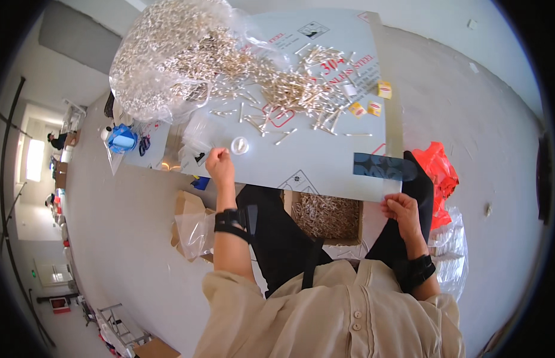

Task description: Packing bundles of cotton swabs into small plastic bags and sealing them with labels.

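Note:
My left hand (pixel 220 169) is closed at the table's near edge, fingertips pressed together; whatever it may hold is too small to make out. Just beyond it stands a small round clear container (pixel 240 145) with something white inside. Clear plastic bags (pixel 197 136) lie beside that hand, to its left. At the near right corner of the table, my right hand (pixel 401 210) has thumb and fingers pinched together, and I cannot make out anything between them. A dark blue strip with round shapes (pixel 377 166) lies just beyond it. Loose cotton swabs (pixel 295 89) are heaped across the tabletop (pixel 313 164).
A big clear bag of cotton swabs (pixel 170 59) spills onto the table's far left. Small yellow boxes (pixel 374 108) sit at the right. Below is a cardboard box of swabs (pixel 327 216). A red plastic bag (pixel 437 179) and clear-wrapped packs (pixel 449 253) lie on the right.

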Action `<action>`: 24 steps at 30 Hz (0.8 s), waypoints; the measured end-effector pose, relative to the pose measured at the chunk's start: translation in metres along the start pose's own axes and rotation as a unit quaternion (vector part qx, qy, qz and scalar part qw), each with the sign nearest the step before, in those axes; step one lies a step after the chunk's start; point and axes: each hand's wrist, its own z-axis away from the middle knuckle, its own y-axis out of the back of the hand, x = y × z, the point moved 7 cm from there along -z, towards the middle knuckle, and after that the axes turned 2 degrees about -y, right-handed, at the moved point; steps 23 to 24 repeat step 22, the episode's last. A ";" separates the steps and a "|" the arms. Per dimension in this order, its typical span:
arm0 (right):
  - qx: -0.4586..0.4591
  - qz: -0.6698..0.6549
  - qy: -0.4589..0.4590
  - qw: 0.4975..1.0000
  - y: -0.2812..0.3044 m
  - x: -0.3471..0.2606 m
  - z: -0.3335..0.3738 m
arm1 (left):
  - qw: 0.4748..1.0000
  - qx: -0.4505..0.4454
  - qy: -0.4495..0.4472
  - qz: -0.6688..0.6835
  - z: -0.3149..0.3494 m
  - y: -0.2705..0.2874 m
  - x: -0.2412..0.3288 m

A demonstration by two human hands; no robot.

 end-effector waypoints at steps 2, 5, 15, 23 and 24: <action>-0.016 0.003 -0.007 1.000 -0.014 0.006 -0.003 | 0.999 0.026 0.012 -0.036 -0.023 -0.001 -0.032; -0.011 0.024 -0.033 0.999 -0.021 0.017 -0.006 | 0.994 -0.008 0.052 -0.099 -0.052 -0.011 -0.058; 0.003 0.070 -0.069 0.995 -0.032 0.019 -0.006 | 0.949 -0.117 0.044 -0.288 -0.050 -0.033 -0.055; -0.014 0.109 -0.070 0.991 -0.039 0.020 -0.010 | 0.992 0.012 -0.009 -0.129 -0.030 -0.016 -0.076; -0.014 0.109 -0.070 0.991 -0.039 0.020 -0.010 | 0.992 0.012 -0.009 -0.129 -0.030 -0.016 -0.076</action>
